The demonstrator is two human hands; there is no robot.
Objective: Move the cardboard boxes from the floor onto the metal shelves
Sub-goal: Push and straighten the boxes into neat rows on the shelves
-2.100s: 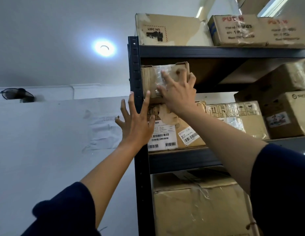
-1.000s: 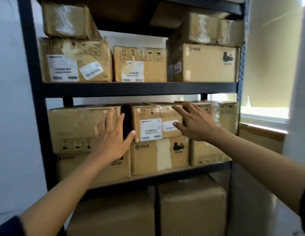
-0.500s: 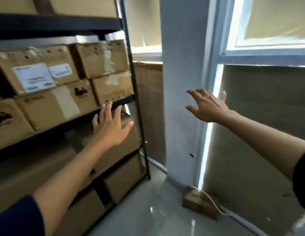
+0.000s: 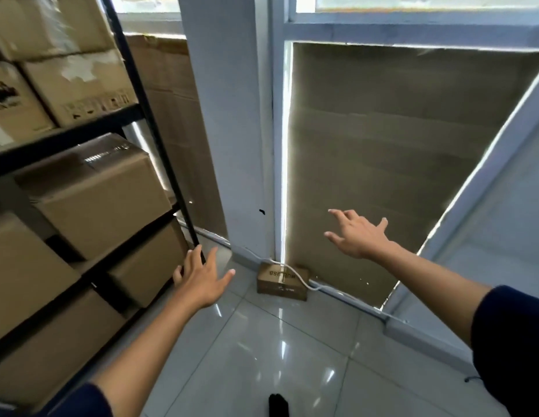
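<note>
Reaching out, your left hand (image 4: 202,279) and right hand (image 4: 357,233) spread wide, empty; box (image 4: 281,281) print unreadable.

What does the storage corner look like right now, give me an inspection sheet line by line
Surface: glossy grey tiled floor, reflecting light.
Job's things: one small cardboard box on the floor against the wall base; metal shelves on the left, stacked with cardboard boxes.
Clutter: a dark object at the bottom edge, unidentifiable.
Grips: left hand and right hand both open, fingers spread, holding nothing.
Cables: white cable draped over the small box.
Surroundings: white pillar; window covered with cardboard sheet.
</note>
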